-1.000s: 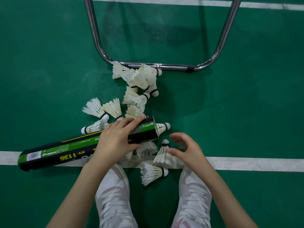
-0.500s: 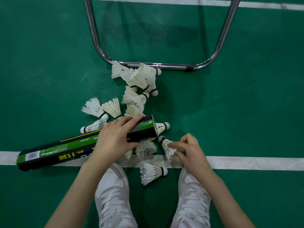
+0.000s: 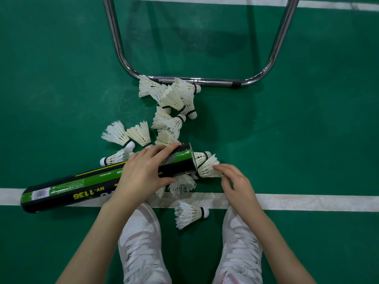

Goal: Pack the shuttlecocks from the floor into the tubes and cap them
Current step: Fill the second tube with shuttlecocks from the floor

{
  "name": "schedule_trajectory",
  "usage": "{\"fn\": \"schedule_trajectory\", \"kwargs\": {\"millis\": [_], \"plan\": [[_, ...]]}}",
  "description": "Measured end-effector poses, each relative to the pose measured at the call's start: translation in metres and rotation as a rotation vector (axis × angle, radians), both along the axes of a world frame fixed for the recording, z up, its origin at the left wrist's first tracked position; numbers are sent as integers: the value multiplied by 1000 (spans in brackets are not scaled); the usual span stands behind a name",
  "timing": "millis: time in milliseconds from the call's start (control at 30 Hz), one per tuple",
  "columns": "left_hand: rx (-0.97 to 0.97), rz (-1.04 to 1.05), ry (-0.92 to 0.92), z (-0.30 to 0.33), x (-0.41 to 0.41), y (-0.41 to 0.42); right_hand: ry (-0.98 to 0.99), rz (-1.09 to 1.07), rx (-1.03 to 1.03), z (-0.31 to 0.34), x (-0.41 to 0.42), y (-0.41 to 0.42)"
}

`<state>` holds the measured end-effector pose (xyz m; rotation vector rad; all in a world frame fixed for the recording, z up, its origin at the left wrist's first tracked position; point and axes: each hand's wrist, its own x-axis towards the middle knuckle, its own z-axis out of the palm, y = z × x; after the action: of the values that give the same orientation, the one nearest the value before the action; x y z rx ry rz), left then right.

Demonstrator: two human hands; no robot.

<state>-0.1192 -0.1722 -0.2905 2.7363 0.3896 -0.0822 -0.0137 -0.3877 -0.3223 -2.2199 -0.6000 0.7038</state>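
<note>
- The left hand (image 3: 143,175) is gripping the tube (image 3: 86,185).
- The right hand (image 3: 235,183) is pinching a birdie (image 3: 208,168), pushing it in.
- Many birdies (image 3: 170,99) are lying farther away, not packed yet.

Tube (image 3: 86,187) label small print unreadable; inserted shuttlecock (image 3: 208,168) cork hidden; metal frame (image 3: 196,79) cut off.

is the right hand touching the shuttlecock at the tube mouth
Touching. The head view shows the right hand with its fingertips on the feather skirt of the shuttlecock, whose cork end points into the open mouth of the tube.
</note>
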Motion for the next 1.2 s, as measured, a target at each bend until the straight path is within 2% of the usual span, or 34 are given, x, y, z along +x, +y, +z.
{"fn": "schedule_trajectory", "kwargs": {"millis": [167,300,433,500,667,800,900,1033,1200], "plan": [[13,-3,-13,-1,0,-1,-47,-96,41,0,-4,6],[11,-3,-6,-1,-1,-2,-13,-199,97,9,-1,6],[1,-6,0,-2,-1,-5,-149,-196,190,23,1,9],[7,-12,-4,-2,-1,-7,-146,-245,253,32,1,14],[-10,-14,8,1,1,-10,83,-377,409,47,0,27],[0,-26,4,2,1,-12,299,-369,504,50,-9,35],[10,-36,-16,4,4,-13,387,-345,537,46,-18,40],[-19,-28,-7,6,7,-12,379,-321,504,46,-22,41],[11,-42,-46,3,6,-14,279,-228,232,42,-23,44]]}}
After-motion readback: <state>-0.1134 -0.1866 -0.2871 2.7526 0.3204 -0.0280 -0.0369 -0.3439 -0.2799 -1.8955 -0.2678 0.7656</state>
